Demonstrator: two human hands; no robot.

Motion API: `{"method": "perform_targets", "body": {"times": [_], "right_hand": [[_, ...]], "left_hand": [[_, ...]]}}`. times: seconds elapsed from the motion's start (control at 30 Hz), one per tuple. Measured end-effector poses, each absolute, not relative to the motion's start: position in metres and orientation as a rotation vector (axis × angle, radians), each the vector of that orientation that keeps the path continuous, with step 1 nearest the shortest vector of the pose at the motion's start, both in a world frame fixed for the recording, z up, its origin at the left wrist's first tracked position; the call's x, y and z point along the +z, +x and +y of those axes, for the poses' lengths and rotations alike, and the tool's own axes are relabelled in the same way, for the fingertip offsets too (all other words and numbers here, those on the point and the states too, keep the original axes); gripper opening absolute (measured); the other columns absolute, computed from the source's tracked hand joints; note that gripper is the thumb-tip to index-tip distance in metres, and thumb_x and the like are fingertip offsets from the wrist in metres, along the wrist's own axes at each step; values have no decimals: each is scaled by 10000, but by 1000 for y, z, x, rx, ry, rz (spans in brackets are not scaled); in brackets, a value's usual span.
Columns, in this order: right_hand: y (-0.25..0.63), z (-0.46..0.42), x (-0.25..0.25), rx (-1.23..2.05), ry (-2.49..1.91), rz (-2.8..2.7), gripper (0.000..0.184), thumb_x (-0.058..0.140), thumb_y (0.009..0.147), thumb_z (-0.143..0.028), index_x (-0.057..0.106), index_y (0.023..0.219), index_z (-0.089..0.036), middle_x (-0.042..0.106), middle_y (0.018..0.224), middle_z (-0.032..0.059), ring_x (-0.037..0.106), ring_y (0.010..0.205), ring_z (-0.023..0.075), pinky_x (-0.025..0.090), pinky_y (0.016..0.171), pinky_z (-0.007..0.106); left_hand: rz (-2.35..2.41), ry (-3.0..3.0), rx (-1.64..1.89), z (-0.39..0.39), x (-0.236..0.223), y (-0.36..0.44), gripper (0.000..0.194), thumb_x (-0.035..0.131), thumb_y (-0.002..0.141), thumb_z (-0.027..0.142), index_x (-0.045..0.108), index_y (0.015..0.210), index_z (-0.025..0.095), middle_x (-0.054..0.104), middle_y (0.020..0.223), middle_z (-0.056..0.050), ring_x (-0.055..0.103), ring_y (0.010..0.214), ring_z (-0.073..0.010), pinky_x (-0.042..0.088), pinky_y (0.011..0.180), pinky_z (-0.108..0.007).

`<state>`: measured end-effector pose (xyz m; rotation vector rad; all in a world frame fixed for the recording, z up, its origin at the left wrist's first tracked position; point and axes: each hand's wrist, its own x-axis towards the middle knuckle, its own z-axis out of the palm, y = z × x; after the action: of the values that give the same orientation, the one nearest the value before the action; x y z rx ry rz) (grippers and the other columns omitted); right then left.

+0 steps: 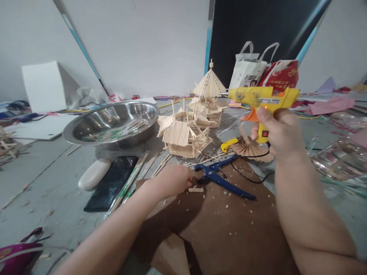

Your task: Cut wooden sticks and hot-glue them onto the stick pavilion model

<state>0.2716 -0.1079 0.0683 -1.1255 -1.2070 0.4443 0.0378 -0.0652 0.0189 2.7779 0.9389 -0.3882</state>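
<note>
My right hand (pixel 282 128) is wrapped round the grip of a yellow hot glue gun (pixel 258 97), raised with its nozzle pointing left. My left hand (pixel 176 178) is low over a brown sheet (pixel 226 217), fingers pinched together; what they hold, if anything, is hidden. Just right of those fingers lies a blue-handled cutter (pixel 220 179). A short row of joined stick pieces (pixel 196 190) rests below them. Behind stands a small pavilion of wooden sticks (pixel 183 135) with a partly open roof. Farther back rises a second stick pavilion with a pointed roof (pixel 210 86).
A steel basin (pixel 114 122) with wrapped sticks stands left. Nearer are a white oval object (pixel 94 173), a black phone (pixel 111 185) and packs of sticks (pixel 129 183). A folded paper fan (pixel 248 147) and cord lie below the glue gun. Bags (pixel 246 72) stand behind.
</note>
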Motion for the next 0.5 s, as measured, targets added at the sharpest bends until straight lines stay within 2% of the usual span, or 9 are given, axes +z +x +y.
{"method": "perform_targets", "body": {"times": [0.17,0.3,0.37,0.5], "right_hand": [[269,-107,69,465,-1123,-1229,204,524,732,-349,537,821,-166,597,718,28,432,342,52,311,311,219],[270,-105,66,447,-1106,-1240,189,517,740,-343,538,806,-168,591,710,20,426,344,49,328,331,226],[271,-105,65,453,-1103,-1255,192,515,741,-344,539,810,-166,584,715,19,430,348,51,334,335,230],[269,-105,65,461,-1113,-1267,204,513,740,-352,524,830,-169,572,723,13,434,352,50,330,330,223]], "left_hand": [[983,2757,-330,-68,14,43,198,427,710,242,620,750,214,619,721,-49,557,666,-158,395,580,-249],[1115,2789,-95,-65,7,56,278,332,784,269,591,776,167,612,791,-88,575,724,-187,433,628,-300],[1185,2798,-30,-61,2,69,265,330,789,238,581,823,162,607,835,-104,580,766,-215,447,642,-344],[1314,2718,-175,-51,-6,96,229,396,743,127,605,838,125,611,795,-154,582,820,-253,453,680,-382]]}}
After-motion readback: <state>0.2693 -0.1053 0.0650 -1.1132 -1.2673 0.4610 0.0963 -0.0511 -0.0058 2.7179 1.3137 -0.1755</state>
